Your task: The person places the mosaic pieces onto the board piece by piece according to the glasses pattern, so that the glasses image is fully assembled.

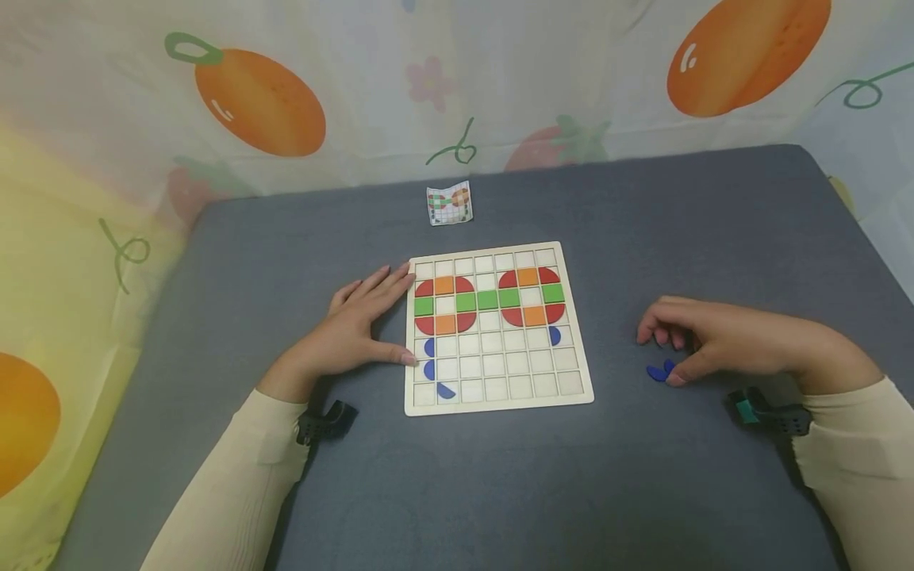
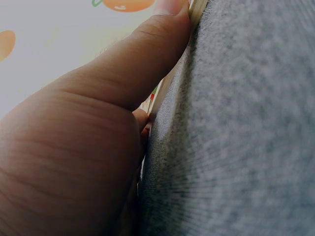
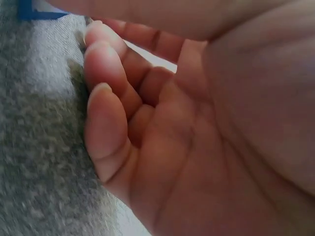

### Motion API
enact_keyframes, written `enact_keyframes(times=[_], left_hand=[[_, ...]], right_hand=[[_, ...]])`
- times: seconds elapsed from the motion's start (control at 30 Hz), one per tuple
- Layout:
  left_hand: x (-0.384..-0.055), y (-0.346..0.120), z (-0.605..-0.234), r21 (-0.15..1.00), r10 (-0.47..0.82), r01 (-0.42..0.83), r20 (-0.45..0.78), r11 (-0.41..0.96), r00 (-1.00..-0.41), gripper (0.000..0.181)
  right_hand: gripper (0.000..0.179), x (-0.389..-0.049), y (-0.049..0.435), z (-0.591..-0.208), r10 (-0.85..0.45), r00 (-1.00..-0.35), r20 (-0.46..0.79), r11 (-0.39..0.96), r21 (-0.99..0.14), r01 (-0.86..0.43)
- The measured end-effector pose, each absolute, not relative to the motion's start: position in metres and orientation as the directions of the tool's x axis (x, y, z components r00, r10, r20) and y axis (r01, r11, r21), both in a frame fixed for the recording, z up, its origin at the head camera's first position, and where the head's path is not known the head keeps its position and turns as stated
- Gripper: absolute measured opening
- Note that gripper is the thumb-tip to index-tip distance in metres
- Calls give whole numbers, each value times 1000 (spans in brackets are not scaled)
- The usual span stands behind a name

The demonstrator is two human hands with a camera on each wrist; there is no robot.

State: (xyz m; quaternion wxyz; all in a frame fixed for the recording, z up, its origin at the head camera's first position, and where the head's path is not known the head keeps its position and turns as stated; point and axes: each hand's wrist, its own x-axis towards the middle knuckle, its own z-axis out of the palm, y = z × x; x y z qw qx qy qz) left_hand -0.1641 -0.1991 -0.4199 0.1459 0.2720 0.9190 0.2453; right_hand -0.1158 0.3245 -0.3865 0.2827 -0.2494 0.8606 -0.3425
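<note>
A wooden grid board [image 1: 500, 408] lies on the table with red quarter-round, orange and green pieces in its upper rows. Blue half-round pieces sit lower down: several at the left, including one tilted piece [image 1: 446, 390] in the bottom row, and one [image 1: 554, 336] at the right. My left hand [image 1: 350, 333] rests along the board's left edge, fingers extended and thumb [image 2: 147, 49] at the rim. To the board's right, my right hand [image 1: 721, 337] is low over the table with loosely bent fingers. Its thumb tip meets loose blue pieces [image 1: 655, 373]; blue also shows by the thumb in the right wrist view.
A small printed pattern card [image 1: 450, 204] lies behind the board near the table's far edge. Grey cloth covers the table [image 1: 500, 492]. A fruit-patterned curtain [image 1: 371, 79] hangs behind and at the left. Each wrist carries a black strapped camera [image 1: 324, 424].
</note>
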Motion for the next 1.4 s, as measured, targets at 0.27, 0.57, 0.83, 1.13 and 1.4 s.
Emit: enact_keyframes(times=[0.27,0.57,0.83,1.13,1.4], left_hand=[[-164,-200,-421,532,571,427,-135,731,-810,125],[-164,-201,-421,533,579,437,-126,725,-806,125],[-164,-200,-420,529,578,438,-125,727,-807,125],[-164,-200,-420,527,572,431,-132,732,-809,125],[-164,-199,-420,525,567,427,-135,736,-812,125]], right_hand=[[30,-117,316,-392,-668,-715,-207,593,-728,-343],[23,-115,305,-394,-662,-744,-93,590,-677,-440],[15,-116,292,-395,-598,-800,-41,681,-553,-480],[11,-114,285,-392,-516,-856,-15,709,-569,-417],[16,-112,279,-394,-513,-857,47,629,-659,-413]])
